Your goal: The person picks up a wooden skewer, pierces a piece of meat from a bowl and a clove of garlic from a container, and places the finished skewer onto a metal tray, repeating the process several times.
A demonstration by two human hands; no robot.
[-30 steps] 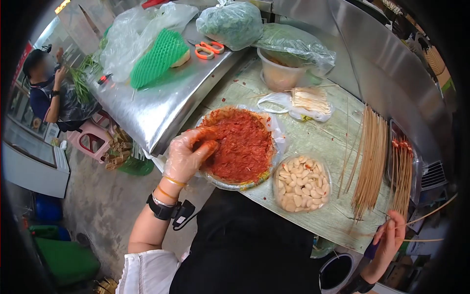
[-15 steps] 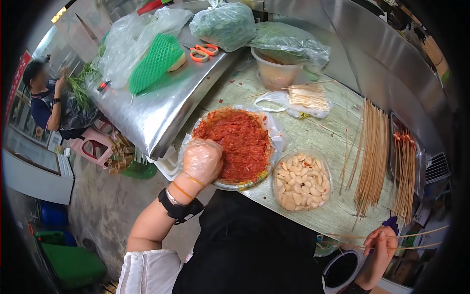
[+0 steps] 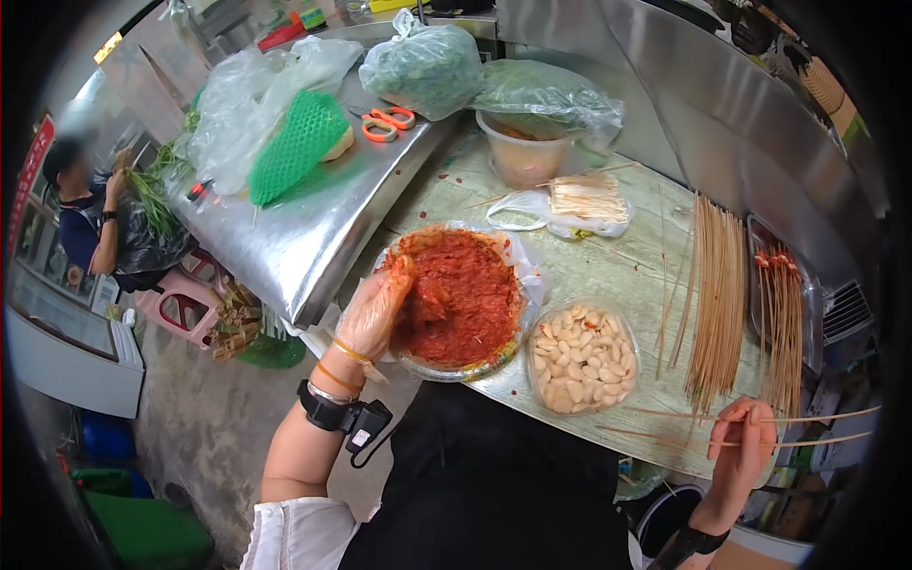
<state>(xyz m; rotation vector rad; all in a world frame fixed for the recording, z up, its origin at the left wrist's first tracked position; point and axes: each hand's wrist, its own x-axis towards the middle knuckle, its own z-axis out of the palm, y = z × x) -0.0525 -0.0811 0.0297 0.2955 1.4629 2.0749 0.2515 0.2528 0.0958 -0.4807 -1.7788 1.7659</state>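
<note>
My left hand (image 3: 369,318), in a clear plastic glove with a rubber band at the wrist, is at the left side of a lined bowl (image 3: 521,334) of wet red chopped mixture (image 3: 472,294). Its thumb points up, and a clump of the mixture sits against the red-smeared fingers, which are partly hidden. At the lower right, my right hand (image 3: 746,439) pinches two thin bamboo skewers (image 3: 825,418), held roughly level past the table edge. Between the hands stands a clear tub of pale peeled cloves (image 3: 582,361), probably garlic.
Many bamboo skewers (image 3: 714,304) lie on the right, beside a metal tray (image 3: 755,233) with loaded skewers (image 3: 781,323). Toothpicks (image 3: 587,196) and a plastic tub (image 3: 522,157) are behind. Orange scissors (image 3: 388,123) lie on the steel counter (image 3: 313,252). Another person (image 3: 85,214) handles greens at far left.
My left hand has lifted and turned from a fist in the red mixture to thumb up at the bowl's left side. My right hand has risen slightly with the skewers.
</note>
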